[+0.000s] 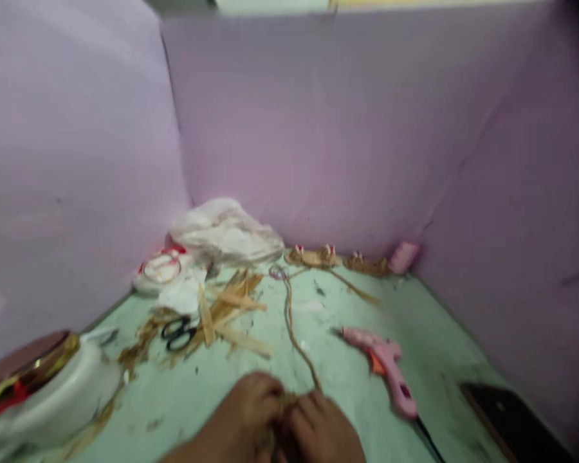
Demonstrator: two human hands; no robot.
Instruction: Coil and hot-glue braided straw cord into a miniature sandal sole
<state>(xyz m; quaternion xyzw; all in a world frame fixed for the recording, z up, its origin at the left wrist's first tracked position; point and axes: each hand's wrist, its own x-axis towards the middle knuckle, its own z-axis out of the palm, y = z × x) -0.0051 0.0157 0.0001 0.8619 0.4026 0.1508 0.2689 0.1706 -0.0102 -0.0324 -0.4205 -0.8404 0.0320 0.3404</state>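
At the bottom middle my left hand [244, 418] and my right hand [325, 431] are pressed together, fingers curled round a brown jute cord [292, 328]. The cord runs from my hands away across the green table [439, 334] toward the back wall. The picture is blurred, so what else sits between my fingers is unclear. A pink glue gun [383, 366] lies just right of my hands. Black-handled scissors [178, 333] lie to the left among loose wooden sticks [231, 308].
Lilac panels wall in the table on three sides. A crumpled white plastic bag [224, 231] and a wire ring [161, 267] lie at the back left. Small woven pieces [313, 257] sit along the back wall. A white tub [43, 386] stands front left, a dark phone [511, 421] front right.
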